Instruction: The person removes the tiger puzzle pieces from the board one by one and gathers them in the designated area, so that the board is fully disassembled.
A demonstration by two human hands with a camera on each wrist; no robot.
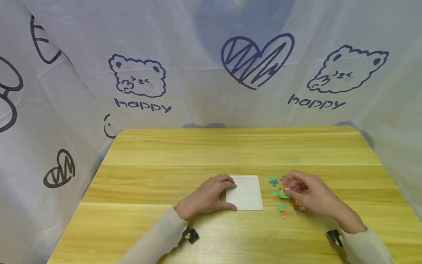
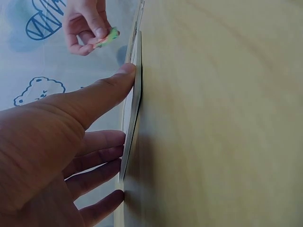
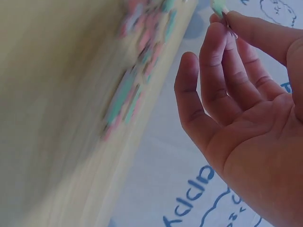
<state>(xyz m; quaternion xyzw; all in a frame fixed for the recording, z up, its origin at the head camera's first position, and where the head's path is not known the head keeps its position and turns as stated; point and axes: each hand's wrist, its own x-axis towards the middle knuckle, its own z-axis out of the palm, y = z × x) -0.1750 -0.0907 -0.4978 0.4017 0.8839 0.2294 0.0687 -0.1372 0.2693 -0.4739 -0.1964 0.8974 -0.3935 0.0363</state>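
Observation:
A square white puzzle tray point(image 1: 245, 194) lies on the table. My left hand point(image 1: 211, 194) rests at its left side, the thumb on the near edge and a fingertip over the tray's surface. In the left wrist view, the fairly straight fingers of the left hand point(image 2: 61, 146) touch the rim of the tray point(image 2: 137, 94). Above the table, my right hand point(image 1: 311, 192) pinches a green and orange jigsaw puzzle piece point(image 1: 283, 193) between thumb and fingers. The right wrist view has this piece point(image 3: 219, 6) at its top edge, held by the right hand point(image 3: 246, 104).
Several loose jigsaw pieces point(image 1: 281, 209) in green, red and teal lie on the wooden table point(image 1: 158, 176) right of the tray, some hidden beneath the right hand. A white curtain point(image 1: 197, 88) with printed bears and hearts hangs behind the table and along its sides.

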